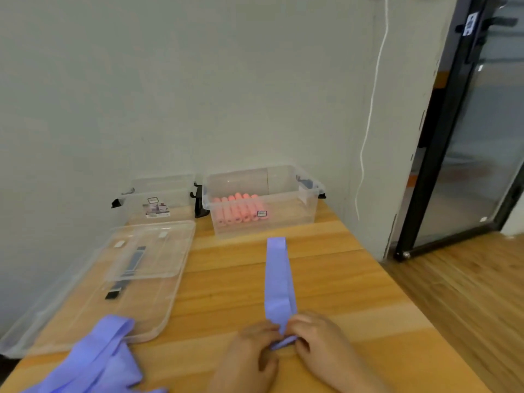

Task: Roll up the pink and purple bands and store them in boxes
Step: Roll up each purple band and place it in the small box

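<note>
Purple band (278,276) lies flat on the table (354,293), running toward 12 o'clock, its near end pinched by left hand (252,355) and right hand (320,343) set close together; roll tight, edges square, toward the box (307,207).

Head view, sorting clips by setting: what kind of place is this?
Probably an office or workroom, not a home: a wooden table against a bare wall, a black-framed glass door, and labelled clear boxes holding pink rolls.
</note>
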{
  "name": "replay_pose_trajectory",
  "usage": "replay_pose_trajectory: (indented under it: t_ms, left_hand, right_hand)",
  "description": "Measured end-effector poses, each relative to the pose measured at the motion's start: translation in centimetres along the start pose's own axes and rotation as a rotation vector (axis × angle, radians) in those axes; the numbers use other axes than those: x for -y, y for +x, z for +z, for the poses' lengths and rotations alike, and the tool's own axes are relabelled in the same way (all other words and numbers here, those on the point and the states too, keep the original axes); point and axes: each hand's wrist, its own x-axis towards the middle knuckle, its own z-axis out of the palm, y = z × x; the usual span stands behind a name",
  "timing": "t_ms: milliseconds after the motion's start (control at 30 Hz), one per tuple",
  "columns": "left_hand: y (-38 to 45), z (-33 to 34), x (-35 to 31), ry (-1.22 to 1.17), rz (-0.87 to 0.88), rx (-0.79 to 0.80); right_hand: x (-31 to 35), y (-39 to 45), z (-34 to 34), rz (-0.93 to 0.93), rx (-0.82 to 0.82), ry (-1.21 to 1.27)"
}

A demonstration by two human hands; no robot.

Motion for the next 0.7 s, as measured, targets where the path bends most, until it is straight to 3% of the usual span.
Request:
replay_pose_trajectory:
  t_ms: [100,167,233,300,433,533,700]
  left_hand:
    - [-0.9,0.0,-1.3,-0.031,0.030,-0.114]
    - [-0.6,-0.8,-1.9,-0.155,-0.146,-0.185]
    - [0.8,-1.4,-1.5,-0.140,-0.299,-0.211]
    - [2.7,-1.7,-0.7,-0.004,-0.331,-0.112]
    - [5.2,-0.6,-0.5,0.384,-0.294,0.274]
    - [5.6,0.1,-0.5,0.466,-0.275,0.333]
    - [5.4,0.4,0.1,0.511,-0.248,0.372]
  right_hand:
    - [0.7,-1.1,-0.9,-0.003,-0.014,0.049]
    - [1.0,-1.2,-1.7,0.078,-0.042,0.218]
    - [0.5,-0.6,-2.3,0.209,-0.198,0.333]
    - [-0.5,0.5,-2.2,0.303,-0.273,0.261]
    - [-1.9,2.4,-1.0,0.334,-0.184,0.123]
    - [-2.6,3.6,-0.7,0.318,-0.147,0.066]
    - [-3.0,4.4,-0.2,0.277,0.040,-0.255]
